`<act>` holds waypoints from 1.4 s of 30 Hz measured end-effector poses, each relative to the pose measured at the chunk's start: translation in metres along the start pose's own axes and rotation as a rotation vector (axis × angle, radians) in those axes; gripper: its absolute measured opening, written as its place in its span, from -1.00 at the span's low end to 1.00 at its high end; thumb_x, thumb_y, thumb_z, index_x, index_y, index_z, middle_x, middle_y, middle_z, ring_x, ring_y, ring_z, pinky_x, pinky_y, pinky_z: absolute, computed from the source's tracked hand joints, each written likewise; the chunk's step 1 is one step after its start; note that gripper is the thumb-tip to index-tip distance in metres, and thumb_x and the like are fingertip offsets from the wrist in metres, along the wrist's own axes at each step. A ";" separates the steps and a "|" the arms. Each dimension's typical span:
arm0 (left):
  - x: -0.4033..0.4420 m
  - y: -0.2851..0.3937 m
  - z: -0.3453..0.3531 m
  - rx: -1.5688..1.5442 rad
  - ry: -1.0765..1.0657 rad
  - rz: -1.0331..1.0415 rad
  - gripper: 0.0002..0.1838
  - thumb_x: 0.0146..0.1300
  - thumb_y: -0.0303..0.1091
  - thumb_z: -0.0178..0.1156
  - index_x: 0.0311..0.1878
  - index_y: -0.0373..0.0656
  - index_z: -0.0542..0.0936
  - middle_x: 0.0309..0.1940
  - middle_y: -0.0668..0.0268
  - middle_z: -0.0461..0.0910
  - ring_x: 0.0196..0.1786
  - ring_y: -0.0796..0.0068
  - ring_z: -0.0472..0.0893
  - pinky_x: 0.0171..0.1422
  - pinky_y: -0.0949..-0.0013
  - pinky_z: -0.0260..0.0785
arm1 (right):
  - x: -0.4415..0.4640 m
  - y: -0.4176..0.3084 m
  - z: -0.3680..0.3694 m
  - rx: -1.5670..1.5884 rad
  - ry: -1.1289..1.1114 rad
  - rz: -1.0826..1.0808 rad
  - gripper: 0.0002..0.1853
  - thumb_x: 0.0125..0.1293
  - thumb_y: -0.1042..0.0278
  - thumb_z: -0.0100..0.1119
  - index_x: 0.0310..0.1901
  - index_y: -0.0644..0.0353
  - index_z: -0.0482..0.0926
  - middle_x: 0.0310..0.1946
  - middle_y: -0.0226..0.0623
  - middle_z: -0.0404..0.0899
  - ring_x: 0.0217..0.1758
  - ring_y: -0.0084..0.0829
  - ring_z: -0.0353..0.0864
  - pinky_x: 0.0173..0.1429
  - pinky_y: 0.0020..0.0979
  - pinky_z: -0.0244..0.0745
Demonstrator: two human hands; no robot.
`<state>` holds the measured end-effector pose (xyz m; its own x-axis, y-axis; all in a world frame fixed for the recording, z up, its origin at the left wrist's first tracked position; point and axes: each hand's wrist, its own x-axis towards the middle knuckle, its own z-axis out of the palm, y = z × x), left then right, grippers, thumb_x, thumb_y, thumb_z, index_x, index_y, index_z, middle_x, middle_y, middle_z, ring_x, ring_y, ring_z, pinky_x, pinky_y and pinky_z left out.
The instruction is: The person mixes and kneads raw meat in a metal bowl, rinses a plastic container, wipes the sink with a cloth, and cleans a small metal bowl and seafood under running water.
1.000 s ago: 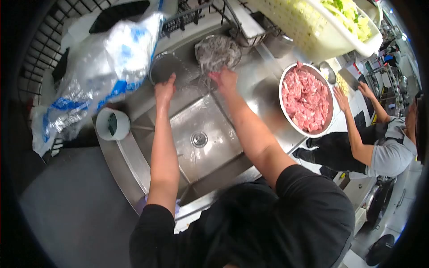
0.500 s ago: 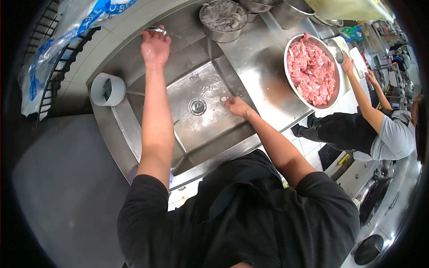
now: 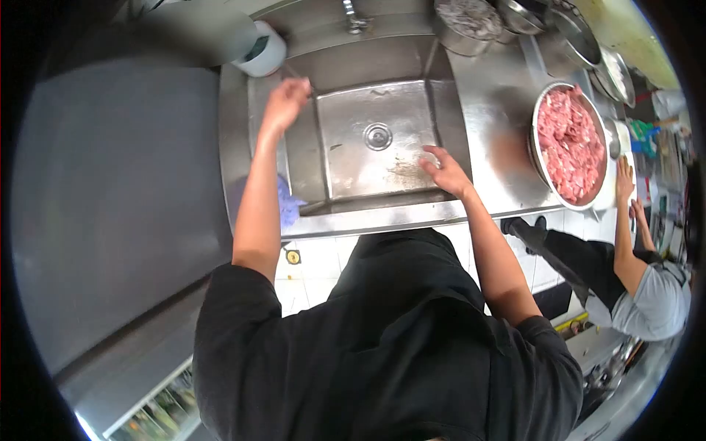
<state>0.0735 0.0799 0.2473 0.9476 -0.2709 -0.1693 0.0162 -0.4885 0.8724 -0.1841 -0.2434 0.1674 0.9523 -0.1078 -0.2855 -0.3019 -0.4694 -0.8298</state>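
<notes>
Both arms [image 3: 254, 198] stretch forward, well apart — left grip [image 3: 284, 106] farther out, right grip [image 3: 450, 176] nearer, its fingers [image 3: 435, 152] loosely parted.

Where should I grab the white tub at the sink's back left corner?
Probably grip the tub by its rounded outer wall, left hand coming from the near right: that side is exposed, while a blurred grey shape seems to overlap its left. It's open-topped with something dark inside, so keep fingers outside.

White tiled floor [image 3: 316, 272], steel counter [image 3: 496, 110], flat grey surface [image 3: 125, 184]
</notes>
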 end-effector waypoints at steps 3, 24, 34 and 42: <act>-0.110 -0.034 -0.025 0.391 0.093 0.020 -0.56 0.29 -0.01 0.26 -0.08 -0.26 0.61 -0.22 0.04 0.69 -0.13 0.12 0.67 -0.01 0.17 0.48 | -0.017 0.007 0.004 -0.116 0.004 -0.025 -0.54 0.33 0.15 0.17 0.16 0.29 0.51 0.19 0.08 0.48 0.30 0.03 0.43 0.38 -0.12 0.30; -0.240 -0.128 0.002 1.052 0.327 0.153 -0.35 0.21 0.01 0.24 0.30 -0.09 0.39 0.39 0.12 0.24 0.38 -0.09 0.20 0.47 -0.07 0.06 | -0.029 0.046 -0.029 -0.642 0.145 -0.393 -0.33 0.46 -0.05 -0.11 0.43 0.24 0.20 0.47 0.04 0.14 0.56 -0.05 0.04 0.58 -0.08 -0.05; -0.224 -0.141 0.001 1.024 0.422 0.154 -0.40 0.18 0.00 0.27 0.23 -0.07 0.44 0.32 0.17 0.31 0.31 -0.06 0.23 0.42 -0.09 0.05 | 0.031 0.091 -0.070 -0.961 0.605 0.108 -0.29 0.47 -0.08 -0.19 0.44 0.33 0.16 0.49 0.06 0.08 0.59 -0.07 0.00 0.58 -0.06 -0.10; -0.219 -0.144 -0.004 0.987 0.454 0.189 -0.44 0.16 -0.02 0.29 0.18 -0.05 0.47 0.30 0.21 0.33 0.31 0.00 0.25 0.41 -0.07 0.05 | 0.160 0.080 -0.149 -0.736 0.712 0.090 -0.41 0.45 0.01 -0.07 0.37 0.23 0.31 0.38 -0.03 0.32 0.49 -0.03 0.20 0.51 -0.02 0.05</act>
<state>-0.1353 0.2125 0.1609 0.9403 -0.1800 0.2888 -0.2117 -0.9738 0.0824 -0.0492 -0.4284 0.1269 0.8054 -0.5516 0.2170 -0.4999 -0.8288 -0.2514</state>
